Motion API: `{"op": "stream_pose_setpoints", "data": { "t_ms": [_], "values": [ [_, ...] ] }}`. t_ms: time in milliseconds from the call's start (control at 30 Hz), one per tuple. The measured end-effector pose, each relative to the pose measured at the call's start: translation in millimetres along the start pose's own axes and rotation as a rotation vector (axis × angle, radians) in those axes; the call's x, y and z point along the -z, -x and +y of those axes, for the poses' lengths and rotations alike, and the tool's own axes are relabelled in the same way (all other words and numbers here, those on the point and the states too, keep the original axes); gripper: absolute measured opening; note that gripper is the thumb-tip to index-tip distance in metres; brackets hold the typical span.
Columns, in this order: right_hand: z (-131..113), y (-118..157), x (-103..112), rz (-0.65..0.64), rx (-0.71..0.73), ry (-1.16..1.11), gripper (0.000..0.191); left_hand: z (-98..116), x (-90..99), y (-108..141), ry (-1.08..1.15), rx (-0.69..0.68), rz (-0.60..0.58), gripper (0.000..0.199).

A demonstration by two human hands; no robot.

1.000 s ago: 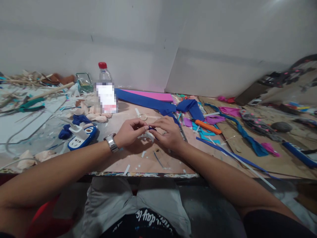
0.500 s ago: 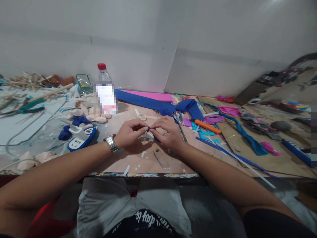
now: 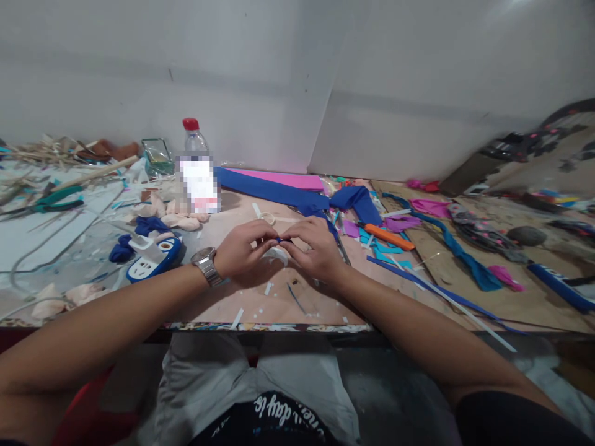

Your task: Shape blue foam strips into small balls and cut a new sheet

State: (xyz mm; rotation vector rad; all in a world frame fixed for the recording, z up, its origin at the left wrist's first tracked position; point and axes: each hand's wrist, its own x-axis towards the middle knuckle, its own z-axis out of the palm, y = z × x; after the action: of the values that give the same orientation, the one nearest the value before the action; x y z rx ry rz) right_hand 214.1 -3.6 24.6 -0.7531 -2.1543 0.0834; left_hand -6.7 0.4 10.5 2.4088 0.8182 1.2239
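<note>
Cluttered table (image 3: pixel 199 305), hands (image 3: pixel 242 249) (image 3: pixel 317 251) pinched on blue scrap (image 3: pixel 278 240) (fabric, perhaps)

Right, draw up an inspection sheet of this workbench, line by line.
Surface: pinkish tabletop, dotted with white scraps.
Job's things: small blue piece, pinched between the hands; cream ring lying just beyond them.
Clutter: orange tool at right; green-handled pliers at left; red-capped bottle standing near the back.
Hands: left hand and right hand meet at the blue piece.
Cables: pale cable looping at far left; power strip nearby.
Surroundings: grey wall behind; other people, nothing seen.
</note>
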Motion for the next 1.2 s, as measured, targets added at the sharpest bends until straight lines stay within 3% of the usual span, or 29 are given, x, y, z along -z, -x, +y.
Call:
{"op": "stream_pose_setpoints", "data": {
  "t_ms": [267, 767, 1200],
  "values": [
    [2.4, 0.2, -0.9, -0.006, -0.03, -0.006, 0.008, -2.7, -2.8, 2.2, -0.024, -0.036, -0.003, 0.019],
    [1.1, -0.4, -0.7, 0.007, -0.061, -0.008, 0.016, 4.2, -2.5, 1.2, 0.084, 0.069, 0.021, 0.023],
    [3.2, 1.2, -0.1, -0.024, -0.073, 0.067, 0.007, 3.6, -3.1, 2.7, 0.047, 0.074, 0.0, 0.025]
  ]
}}
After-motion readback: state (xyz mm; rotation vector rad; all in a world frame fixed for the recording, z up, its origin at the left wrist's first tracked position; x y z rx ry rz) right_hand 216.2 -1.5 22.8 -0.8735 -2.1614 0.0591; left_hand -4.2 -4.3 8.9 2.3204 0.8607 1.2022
